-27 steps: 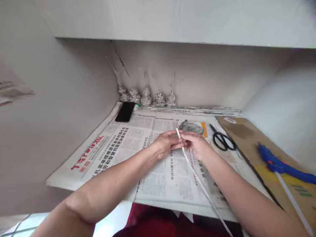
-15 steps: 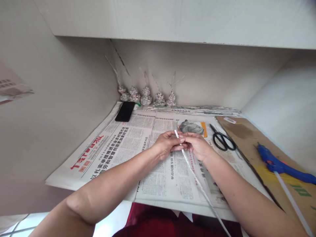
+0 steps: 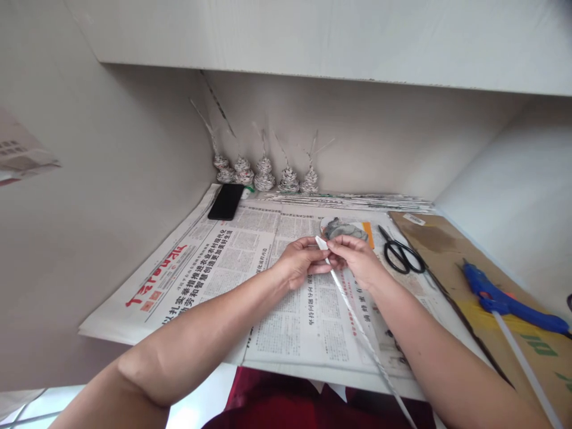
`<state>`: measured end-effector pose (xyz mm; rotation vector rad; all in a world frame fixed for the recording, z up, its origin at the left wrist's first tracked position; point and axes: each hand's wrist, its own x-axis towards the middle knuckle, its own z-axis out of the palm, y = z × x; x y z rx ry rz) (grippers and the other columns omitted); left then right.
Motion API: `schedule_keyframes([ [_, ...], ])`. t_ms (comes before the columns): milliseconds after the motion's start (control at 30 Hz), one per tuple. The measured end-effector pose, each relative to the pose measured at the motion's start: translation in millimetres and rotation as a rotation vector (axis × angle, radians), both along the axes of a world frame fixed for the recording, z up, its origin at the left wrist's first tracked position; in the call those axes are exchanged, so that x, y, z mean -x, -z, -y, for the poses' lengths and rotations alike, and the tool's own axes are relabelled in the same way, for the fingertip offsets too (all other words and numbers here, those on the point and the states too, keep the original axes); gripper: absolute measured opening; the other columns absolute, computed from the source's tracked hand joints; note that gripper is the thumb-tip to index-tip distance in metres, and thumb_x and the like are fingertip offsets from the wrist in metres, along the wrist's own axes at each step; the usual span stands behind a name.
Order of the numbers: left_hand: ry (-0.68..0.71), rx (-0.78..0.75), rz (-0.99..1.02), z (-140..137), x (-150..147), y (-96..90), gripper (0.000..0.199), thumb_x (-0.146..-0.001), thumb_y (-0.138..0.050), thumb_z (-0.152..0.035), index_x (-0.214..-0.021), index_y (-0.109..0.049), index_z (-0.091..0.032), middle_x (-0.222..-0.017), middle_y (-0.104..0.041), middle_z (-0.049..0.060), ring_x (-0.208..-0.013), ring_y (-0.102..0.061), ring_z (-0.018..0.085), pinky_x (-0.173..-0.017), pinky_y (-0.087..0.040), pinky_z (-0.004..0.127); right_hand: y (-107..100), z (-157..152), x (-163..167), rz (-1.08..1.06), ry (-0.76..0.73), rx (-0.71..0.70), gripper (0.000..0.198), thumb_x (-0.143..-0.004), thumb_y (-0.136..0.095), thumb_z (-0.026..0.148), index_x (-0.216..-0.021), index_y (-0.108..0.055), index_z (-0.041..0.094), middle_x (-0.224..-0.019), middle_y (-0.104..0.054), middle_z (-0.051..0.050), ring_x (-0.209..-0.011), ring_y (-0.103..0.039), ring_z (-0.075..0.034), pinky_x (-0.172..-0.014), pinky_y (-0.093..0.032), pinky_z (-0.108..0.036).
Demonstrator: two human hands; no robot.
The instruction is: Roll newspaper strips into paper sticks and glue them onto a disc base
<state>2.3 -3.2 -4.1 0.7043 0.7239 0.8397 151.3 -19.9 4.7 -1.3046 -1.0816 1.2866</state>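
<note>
A long, thin rolled paper stick runs from between my hands down past the table's front edge toward my lap. My left hand pinches it close to its upper end, with the thumb across it. On the other side, the fingertips of my right hand pinch the same end, touching my left fingers. The white tip looks flattened and wider than the rest. Just behind my hands lies a grey lump, like cloth or clay, on a white and orange piece. Black-handled scissors rest to the right of my right hand.
Newspaper covers the table. A black phone lies back left, and several woven paper gourds line the wall. Rolled paper sticks lie at the back. A blue glue gun sits on cardboard at right. A shelf hangs above.
The paper stick's tip has widened and looks opened flat between my fingers. My right fingers have shifted slightly at the tip; my left hand keeps its place.
</note>
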Motion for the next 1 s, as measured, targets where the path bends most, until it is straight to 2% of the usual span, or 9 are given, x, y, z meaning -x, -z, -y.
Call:
schedule_keyframes([
  [167, -0.001, 0.012, 0.03, -1.6, 0.1, 1.8, 0.03, -0.074, -0.066, -0.002, -0.101, -0.057, -0.009, -0.083, -0.068, 0.011, -0.072, -0.071, 0.019, -0.068, -0.06, 0.028, 2.9, -1.4, 3.0, 0.081, 0.013, -0.087, 0.026, -0.067, -0.073, 0.043, -0.07, -0.059, 0.021, -0.054, -0.056, 0.004, -0.049, -0.052, -0.012, -0.051, -0.043, -0.026],
  [267, -0.001, 0.025, 0.013, -2.0, 0.0, 0.0, 0.027, -0.074, -0.063, 0.001, -0.098, -0.057, -0.009, -0.083, -0.068, 0.01, -0.07, -0.071, 0.019, -0.064, -0.059, 0.026, 5.4, -4.3, -2.3, 0.251, 0.03, -0.21, 0.026, -0.073, -0.067, 0.046, -0.074, -0.061, 0.021, -0.062, -0.061, 0.001, -0.057, -0.057, -0.015, -0.057, -0.046, -0.028],
  [367, -0.002, 0.043, -0.006, -1.8, -0.1, -3.6, 0.025, -0.074, -0.061, 0.002, -0.096, -0.057, -0.009, -0.083, -0.067, 0.009, -0.069, -0.071, 0.019, -0.06, -0.059, 0.024, 5.9, -9.8, -17.0, 0.508, 0.178, -0.369, 0.029, -0.078, -0.061, 0.048, -0.08, -0.064, 0.02, -0.077, -0.068, -0.004, -0.069, -0.061, -0.018, -0.066, -0.047, -0.03],
  [467, -0.009, 0.054, -0.018, -1.7, 0.3, -6.6, 0.026, -0.073, -0.062, 0.002, -0.095, -0.057, -0.01, -0.085, -0.067, 0.009, -0.069, -0.071, 0.019, -0.058, -0.059, 0.023, 5.9, -17.9, -37.0, 0.631, 0.35, -0.432, 0.03, -0.081, -0.056, 0.047, -0.083, -0.066, 0.019, -0.084, -0.07, -0.006, -0.069, -0.062, -0.019, -0.069, -0.047, -0.031],
  [600, -0.015, 0.057, -0.027, -1.4, 1.2, -8.7, 0.026, -0.073, -0.062, 0.002, -0.096, -0.056, -0.01, -0.085, -0.067, 0.009, -0.07, -0.071, 0.019, -0.057, -0.058, 0.022, 7.5, -26.2, -56.2, 0.639, 0.426, -0.391, 0.03, -0.084, -0.049, 0.041, -0.086, -0.066, 0.017, -0.09, -0.071, -0.009, -0.064, -0.06, -0.018, -0.068, -0.047, -0.032],
  [767, -0.008, 0.05, -0.028, -2.2, 2.4, -8.6, 0.027, -0.073, -0.063, 0.002, -0.096, -0.056, -0.01, -0.084, -0.067, 0.009, -0.071, -0.071, 0.02, -0.06, -0.059, 0.023, 0.3, -14.0, -59.3, 0.683, 0.333, -0.361, 0.028, -0.085, -0.046, 0.036, -0.093, -0.067, 0.019, -0.093, -0.071, -0.007, -0.069, -0.062, -0.018, -0.069, -0.048, -0.032],
  [833, -0.009, 0.055, -0.027, -3.1, 2.7, -7.7, 0.027, -0.073, -0.062, 0.003, -0.095, -0.055, -0.01, -0.081, -0.067, 0.008, -0.072, -0.071, 0.02, -0.062, -0.06, 0.025, -9.1, 1.6, -63.5, 0.821, 0.291, -0.358, 0.026, -0.085, -0.047, 0.033, -0.098, -0.067, 0.021, -0.097, -0.071, -0.006, -0.077, -0.063, -0.019, -0.073, -0.047, -0.032],
  [900, -0.012, 0.06, -0.02, -3.7, 2.7, -6.9, 0.027, -0.073, -0.062, 0.003, -0.095, -0.055, -0.011, -0.081, -0.066, 0.008, -0.073, -0.071, 0.021, -0.064, -0.06, 0.026, -20.5, 23.2, -76.8, 1.07, 0.293, -0.321, 0.027, -0.084, -0.048, 0.03, -0.103, -0.066, 0.024, -0.103, -0.07, -0.006, -0.084, -0.063, -0.021, -0.075, -0.046, -0.033],
  [1000, -0.011, 0.053, -0.001, -3.6, 2.6, -6.3, 0.025, -0.074, -0.061, 0.003, -0.094, -0.055, -0.01, -0.082, -0.066, 0.008, -0.074, -0.071, 0.022, -0.066, -0.061, 0.027, -33.0, 62.7, -120.7, 1.418, 0.306, -0.152, 0.034, -0.081, -0.047, 0.026, -0.111, -0.065, 0.023, -0.105, -0.07, -0.01, -0.083, -0.064, -0.026, -0.073, -0.046, -0.037],
])
